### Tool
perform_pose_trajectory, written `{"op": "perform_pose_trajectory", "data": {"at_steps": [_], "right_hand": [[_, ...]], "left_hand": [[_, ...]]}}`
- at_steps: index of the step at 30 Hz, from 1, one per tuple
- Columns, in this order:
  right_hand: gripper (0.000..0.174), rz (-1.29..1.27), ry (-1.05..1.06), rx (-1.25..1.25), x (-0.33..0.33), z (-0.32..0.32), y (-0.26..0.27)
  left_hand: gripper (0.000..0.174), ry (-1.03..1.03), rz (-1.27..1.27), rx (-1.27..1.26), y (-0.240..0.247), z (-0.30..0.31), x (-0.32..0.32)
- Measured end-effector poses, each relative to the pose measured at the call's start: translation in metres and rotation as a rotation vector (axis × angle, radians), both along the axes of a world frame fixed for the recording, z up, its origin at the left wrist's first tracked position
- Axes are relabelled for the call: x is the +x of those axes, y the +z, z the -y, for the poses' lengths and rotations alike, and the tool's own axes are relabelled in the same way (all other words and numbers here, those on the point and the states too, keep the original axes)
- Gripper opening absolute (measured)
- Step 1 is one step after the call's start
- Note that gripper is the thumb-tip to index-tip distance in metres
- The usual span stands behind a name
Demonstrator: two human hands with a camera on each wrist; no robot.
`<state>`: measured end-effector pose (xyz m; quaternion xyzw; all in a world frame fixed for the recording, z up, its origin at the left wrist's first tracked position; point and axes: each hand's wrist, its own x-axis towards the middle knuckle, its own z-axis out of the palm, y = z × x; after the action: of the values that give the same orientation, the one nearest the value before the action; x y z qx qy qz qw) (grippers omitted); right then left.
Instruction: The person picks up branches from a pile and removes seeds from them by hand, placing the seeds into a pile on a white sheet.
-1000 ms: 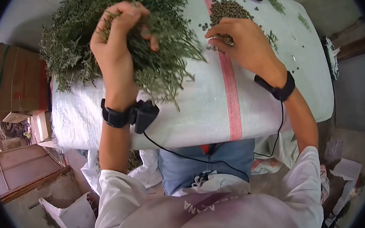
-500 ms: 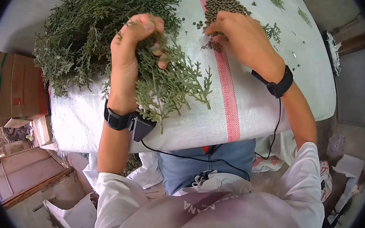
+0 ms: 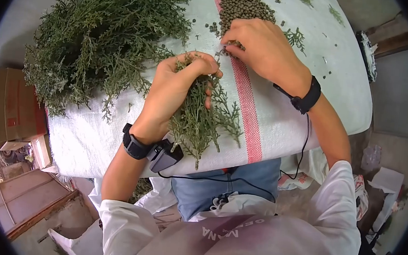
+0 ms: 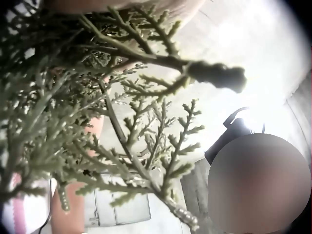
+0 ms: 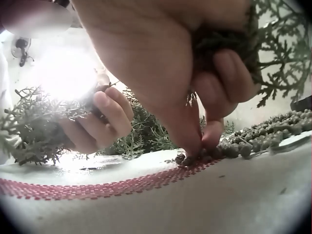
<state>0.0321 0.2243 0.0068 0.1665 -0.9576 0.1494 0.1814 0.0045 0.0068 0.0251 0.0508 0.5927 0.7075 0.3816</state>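
In the head view the left hand (image 3: 176, 88) holds a bunch of green sprigs (image 3: 197, 122), stems toward the body; the sprigs (image 4: 122, 131) fill much of the left wrist view. The right hand (image 3: 266, 50) is low over the white sack (image 3: 287, 120), at the near edge of a pile of small round brown cones (image 3: 246, 7). In the right wrist view its thumb and a fingertip pinch a few cones (image 5: 187, 160) by the red stripe (image 5: 122, 187). Foliage (image 5: 219, 44) shows between that palm and the curled fingers; how it is held is unclear.
A large heap of green branches (image 3: 100, 40) covers the sack's left part. Loose sprigs (image 3: 296, 40) and scattered cones lie right of the pile. A cardboard box (image 3: 14, 106) stands at the left. A black cable (image 3: 219, 179) runs between the wrist cameras.
The left hand has moved right and toward the body with its sprigs, away from the heap. The right hand has stayed by the pile, shifting slightly.
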Motion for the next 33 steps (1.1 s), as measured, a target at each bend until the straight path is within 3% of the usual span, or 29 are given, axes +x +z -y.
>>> {"op": "perform_pose_trajectory", "data": {"at_steps": [12, 15, 16, 18, 20, 23, 33], "right_hand": [[0.011, 0.069, -0.054, 0.075, -0.001, 0.008, 0.006], [0.014, 0.052, -0.025, -0.308, 0.009, 0.011, 0.018], [0.014, 0.060, -0.012, -0.300, 0.013, 0.013, 0.021], [0.015, 0.272, 0.030, -0.594, 0.024, 0.017, 0.027], [0.016, 0.395, 0.059, -0.717, 0.027, 0.021, 0.032], [0.018, 0.551, -0.061, -1.063, 0.033, 0.030, 0.038], [0.024, 0.596, -0.056, -1.309, 0.034, 0.032, 0.041]], "left_hand": [[0.015, 0.016, 0.004, 0.049, -0.007, -0.005, 0.005], [0.015, 0.048, -0.013, 0.071, -0.005, -0.004, 0.004], [0.014, 0.070, -0.031, 0.083, -0.004, -0.003, 0.004], [0.014, 0.108, -0.046, 0.106, -0.004, 0.000, 0.004], [0.013, 0.133, -0.093, 0.108, -0.001, 0.002, 0.003], [0.012, 0.164, -0.090, 0.135, -0.002, 0.003, 0.005], [0.012, 0.172, -0.096, 0.153, 0.001, 0.002, 0.008]]}}
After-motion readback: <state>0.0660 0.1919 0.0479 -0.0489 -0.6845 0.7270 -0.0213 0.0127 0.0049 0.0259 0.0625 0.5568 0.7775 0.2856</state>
